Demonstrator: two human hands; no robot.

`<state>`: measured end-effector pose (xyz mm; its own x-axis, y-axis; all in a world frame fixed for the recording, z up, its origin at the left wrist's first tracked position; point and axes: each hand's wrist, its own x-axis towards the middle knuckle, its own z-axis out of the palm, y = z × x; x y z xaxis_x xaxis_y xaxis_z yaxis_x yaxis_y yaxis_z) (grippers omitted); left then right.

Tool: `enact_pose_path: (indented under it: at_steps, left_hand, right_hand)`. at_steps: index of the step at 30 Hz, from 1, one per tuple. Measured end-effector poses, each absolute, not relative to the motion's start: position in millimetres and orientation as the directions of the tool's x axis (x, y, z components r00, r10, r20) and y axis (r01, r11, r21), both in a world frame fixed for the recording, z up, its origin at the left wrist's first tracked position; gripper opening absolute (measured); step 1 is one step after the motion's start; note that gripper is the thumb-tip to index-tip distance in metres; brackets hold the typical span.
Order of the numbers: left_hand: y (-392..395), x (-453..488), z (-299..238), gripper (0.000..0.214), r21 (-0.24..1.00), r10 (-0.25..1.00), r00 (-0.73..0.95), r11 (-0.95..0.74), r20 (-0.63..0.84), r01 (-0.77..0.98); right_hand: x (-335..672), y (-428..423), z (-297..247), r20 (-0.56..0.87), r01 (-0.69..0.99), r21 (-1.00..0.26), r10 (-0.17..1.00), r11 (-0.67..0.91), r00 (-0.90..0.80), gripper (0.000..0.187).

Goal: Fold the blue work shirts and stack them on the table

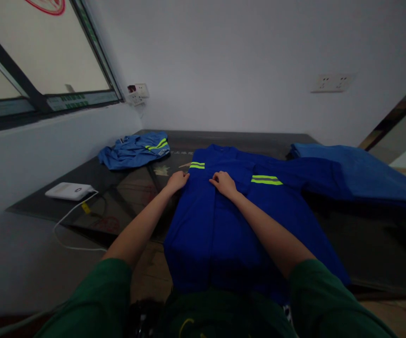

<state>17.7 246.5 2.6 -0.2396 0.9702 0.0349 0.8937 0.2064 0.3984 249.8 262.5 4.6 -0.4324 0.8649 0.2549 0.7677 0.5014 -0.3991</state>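
Observation:
A dark blue work jacket with yellow-green reflective stripes lies front up, its collar toward the wall and its lower end hanging over the table's near edge. At the jacket's left edge, just below the small stripe patch, my left hand is closed, fingertips gripping the cloth. My right hand rests on the front near the buttonless-looking placket, with its fingers curled and pinching fabric there. One sleeve of the jacket stretches out to the right; on the left no sleeve shows.
A crumpled lighter blue garment with similar stripes lies at the back left of the dark table. Nearer sits a white power bank with a white cable. Folded blue cloth lies at right, partly under the sleeve. Wall sockets are behind.

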Motion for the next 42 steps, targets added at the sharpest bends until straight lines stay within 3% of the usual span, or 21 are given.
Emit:
enact_pose_path:
  at_steps: [4, 7, 15, 19, 22, 24, 27, 34, 38, 42]
  left_hand:
    - [262.7, 20.7, 1.4, 0.043, 0.407, 0.967, -0.249, 0.207, 0.053, 0.89]
    - [270.2, 22.3, 1.2, 0.034, 0.415, 0.971, -0.22, 0.161, 0.098, 0.895]
    - [269.1, 11.7, 9.6, 0.032, 0.432, 0.979, 0.012, -0.1, 0.201, 0.896]
    - [248.0, 25.0, 20.5, 0.048, 0.274, 0.957, -0.008, -0.075, 0.29, 0.959]
    - [215.7, 53.4, 22.4, 0.047, 0.148, 0.933, 0.057, -0.116, 0.355, 0.982]
    - [187.7, 73.4, 16.0, 0.042, 0.121, 0.931, 0.195, -0.241, 0.308, 0.963]
    - [147.2, 89.2, 3.1, 0.053, 0.104, 0.92, 0.359, -0.376, 0.157, 0.921]
    - [98.0, 64.0, 11.3, 0.058, 0.079, 0.869, 0.492, -0.488, -0.04, 0.869]
    - [66.2, 52.3, 22.6, 0.054, 0.103, 0.816, 0.577, -0.571, -0.034, 0.814]
    - [18.2, 62.0, 27.2, 0.043, 0.128, 0.725, 0.68, -0.688, 0.107, 0.714]
  right_hand:
    - [249.4, 263.6, 3.0, 0.281, 0.748, -0.409, 0.852, 0.522, -0.441, 0.017]
    - [249.6, 264.6, 2.2, 0.292, 0.736, -0.417, 0.845, 0.534, -0.447, 0.017]
    - [249.4, 261.8, 3.3, 0.291, 0.743, -0.369, 0.829, 0.558, -0.477, 0.014]
    - [247.6, 257.1, 5.1, 0.294, 0.759, -0.313, 0.818, 0.572, -0.495, 0.014]
    - [246.8, 255.4, 4.6, 0.302, 0.772, -0.268, 0.811, 0.577, -0.501, 0.015]
    - [246.7, 255.4, 3.3, 0.315, 0.775, -0.25, 0.806, 0.58, -0.501, 0.015]
    - [247.0, 256.5, 0.6, 0.335, 0.769, -0.235, 0.792, 0.595, -0.511, 0.017]
    - [248.6, 258.6, -1.9, 0.35, 0.745, -0.233, 0.769, 0.625, -0.535, 0.017]
    - [248.7, 258.4, -2.1, 0.354, 0.745, -0.231, 0.767, 0.626, -0.535, 0.018]
    - [248.6, 258.8, -2.2, 0.346, 0.748, -0.229, 0.77, 0.623, -0.536, 0.018]
